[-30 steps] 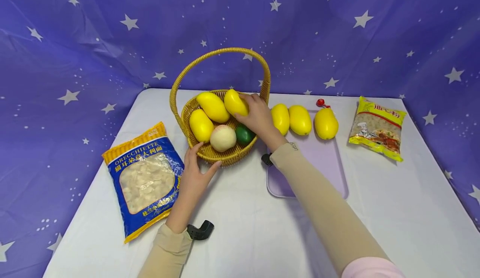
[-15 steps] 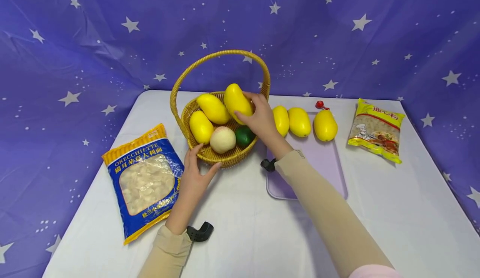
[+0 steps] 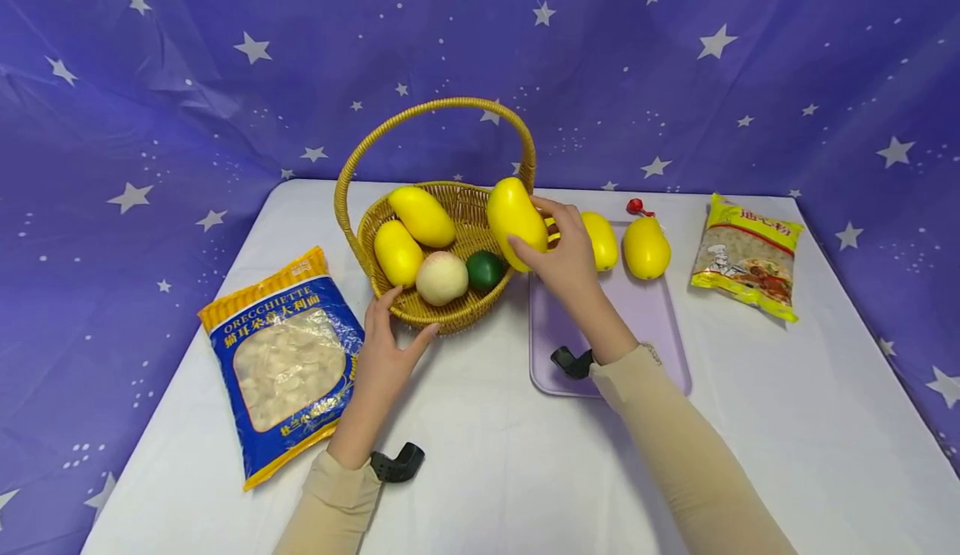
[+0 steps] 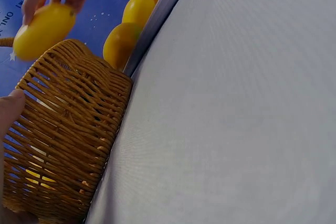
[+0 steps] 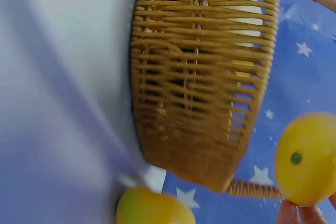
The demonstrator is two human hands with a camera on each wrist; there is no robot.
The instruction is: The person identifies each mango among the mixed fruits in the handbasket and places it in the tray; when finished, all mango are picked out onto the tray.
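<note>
My right hand (image 3: 568, 259) grips a yellow mango (image 3: 516, 220) between thumb and fingers, over the right rim of the wicker basket (image 3: 461, 320). The left wrist view shows that mango (image 4: 46, 31) raised above the rim. With thumb and fingers spread, my left hand (image 3: 386, 355) touches the near left side of the basket. Inside lie two mangoes, one at the back (image 3: 422, 216) and one at the left (image 3: 398, 253), beside a pale peach (image 3: 442, 278) and a dark green fruit (image 3: 485, 271).
A lilac tray (image 3: 652, 322) to the right bears more mangoes along its far end, one partly behind my right hand. A small red item (image 3: 637, 206) lies behind them. A blue orecchiette bag (image 3: 288, 363) is at left, a yellow-topped food bag (image 3: 747, 257) at far right.
My right hand has lifted the mango from the back of the basket and carried it right, over the rim. My left hand has stayed at the basket's side.
</note>
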